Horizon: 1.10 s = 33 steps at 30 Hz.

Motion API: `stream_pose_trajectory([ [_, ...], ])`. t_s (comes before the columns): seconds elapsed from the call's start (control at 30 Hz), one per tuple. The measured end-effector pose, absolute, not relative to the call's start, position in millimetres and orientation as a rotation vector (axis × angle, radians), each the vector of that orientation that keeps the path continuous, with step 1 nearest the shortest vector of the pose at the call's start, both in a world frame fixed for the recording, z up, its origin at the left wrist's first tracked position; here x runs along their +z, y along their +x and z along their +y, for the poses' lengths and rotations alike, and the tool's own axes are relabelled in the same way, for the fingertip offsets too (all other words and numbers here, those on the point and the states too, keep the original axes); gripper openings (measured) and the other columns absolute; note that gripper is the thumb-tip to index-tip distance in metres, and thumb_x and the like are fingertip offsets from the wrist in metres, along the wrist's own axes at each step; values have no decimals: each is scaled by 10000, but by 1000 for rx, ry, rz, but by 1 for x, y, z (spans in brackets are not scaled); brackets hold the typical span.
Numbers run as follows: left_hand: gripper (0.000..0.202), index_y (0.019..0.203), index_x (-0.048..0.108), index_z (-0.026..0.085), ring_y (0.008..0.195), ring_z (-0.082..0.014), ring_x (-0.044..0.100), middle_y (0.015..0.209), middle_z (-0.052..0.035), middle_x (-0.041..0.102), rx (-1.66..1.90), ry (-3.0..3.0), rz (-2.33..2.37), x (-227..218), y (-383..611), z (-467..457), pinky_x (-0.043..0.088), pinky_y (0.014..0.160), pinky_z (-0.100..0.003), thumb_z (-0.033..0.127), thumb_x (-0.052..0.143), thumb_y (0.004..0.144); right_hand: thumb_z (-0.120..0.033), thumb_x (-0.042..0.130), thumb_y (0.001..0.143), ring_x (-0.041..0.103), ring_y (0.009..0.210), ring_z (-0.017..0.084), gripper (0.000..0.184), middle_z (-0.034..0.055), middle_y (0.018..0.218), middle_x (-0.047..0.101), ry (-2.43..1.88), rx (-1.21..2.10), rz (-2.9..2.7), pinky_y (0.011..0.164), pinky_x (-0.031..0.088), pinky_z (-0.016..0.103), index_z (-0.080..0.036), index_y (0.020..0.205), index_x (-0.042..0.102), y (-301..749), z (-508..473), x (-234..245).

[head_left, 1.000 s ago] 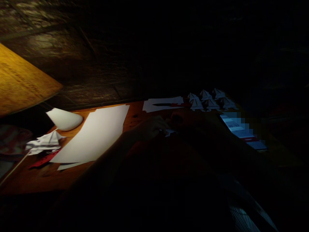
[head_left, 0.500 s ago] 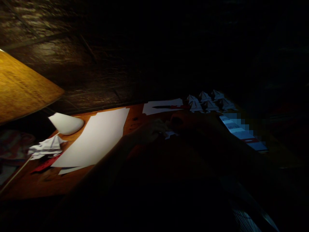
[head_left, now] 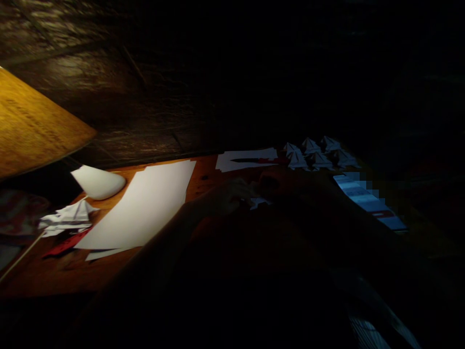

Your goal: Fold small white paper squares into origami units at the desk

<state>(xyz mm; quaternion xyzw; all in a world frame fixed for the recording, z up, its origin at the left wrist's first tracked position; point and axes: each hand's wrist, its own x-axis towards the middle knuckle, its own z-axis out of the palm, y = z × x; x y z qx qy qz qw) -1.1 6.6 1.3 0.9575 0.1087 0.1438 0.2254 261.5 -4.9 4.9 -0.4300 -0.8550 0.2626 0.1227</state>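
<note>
In deep shadow at the middle of the table, my left hand (head_left: 234, 195) is closed with its fingertips on a small piece of folded white paper (head_left: 260, 201). My right hand (head_left: 271, 183) is curled against the same paper from the other side; it is very dark and its fingers show only in part. The paper's exact shape is mostly hidden. Beyond the hands, a knife with a dark blade (head_left: 244, 160) and a reddish handle lies on a stack of white paper (head_left: 224, 161). Several folded paper figures (head_left: 318, 159) stand in rows at the back right.
Large white sheets (head_left: 145, 208) lie left of my forearm. Further left are a white rounded object (head_left: 99, 183), a crumpled folded paper (head_left: 69, 218), a red object (head_left: 67, 244) and a thin stick (head_left: 22, 257). A lit phone screen (head_left: 366, 198) is at right. A dark wall (head_left: 156, 111) stands behind.
The view has shifted very slightly. Both hands stay together at the folded paper, which looks turned or moved a little; the things on the table have not moved.
</note>
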Motion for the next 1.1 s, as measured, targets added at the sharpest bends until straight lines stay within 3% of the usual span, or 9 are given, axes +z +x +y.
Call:
stream_pose_trajectory([
  [0.4,486,934,771,234,1115,-215,616,1143,-15,764,366,2659,375,4,6,2,488,1013,-434,-49,455,699,-406,691,826,642,976,270,308,141,1115,719,-1242,604,-2540,842,477,367,-185,1040,691,260,-3,0],
  [0.73,493,943,751,231,1135,-227,610,1163,-28,750,419,2689,385,0,3,1,512,998,-458,-51,462,662,-429,658,868,639,871,217,294,121,1051,730,-1315,684,-2472,730,469,306,-174,1011,691,257,-9,5],
  [0.9,421,947,734,225,1143,-237,634,1158,-46,747,473,2741,357,0,3,0,513,1005,-469,-17,498,697,-358,707,803,644,839,195,253,90,1032,726,-1249,787,-2405,701,473,282,-178,979,689,264,-5,-3],
  [1.1,401,1061,716,220,1064,-228,678,1102,-60,755,540,2744,421,4,0,1,528,969,-447,32,538,755,-436,692,822,644,820,202,296,76,984,729,-1241,666,-2416,684,442,293,-194,990,691,259,-7,0],
])
